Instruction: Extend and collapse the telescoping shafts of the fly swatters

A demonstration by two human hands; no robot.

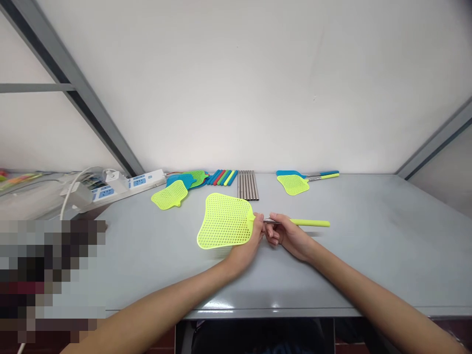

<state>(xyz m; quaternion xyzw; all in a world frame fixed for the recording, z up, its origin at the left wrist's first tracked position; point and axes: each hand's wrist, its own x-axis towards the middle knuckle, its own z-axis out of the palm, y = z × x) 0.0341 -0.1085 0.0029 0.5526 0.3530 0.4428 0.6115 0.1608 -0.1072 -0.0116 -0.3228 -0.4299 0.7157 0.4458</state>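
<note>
A yellow-green fly swatter (225, 221) is held level above the grey table, its mesh head to the left and its yellow handle to the right. My left hand (253, 237) is closed at the neck, where the head meets the metal rod. Just right of it, my right hand (285, 233) pinches the rod between thumb and finger, close to the handle. Behind them lie several metal tubes (248, 186) side by side. Left of the tubes is a row of coloured handle grips (222, 177).
Loose swatter heads, a yellow one (170, 195) and a blue one (181, 180) among them, lie at the back left beside a power strip (138, 182). Swatters with rods and handles, including a yellow one (294, 184), lie at the back right. A wall stands behind the table (368, 246).
</note>
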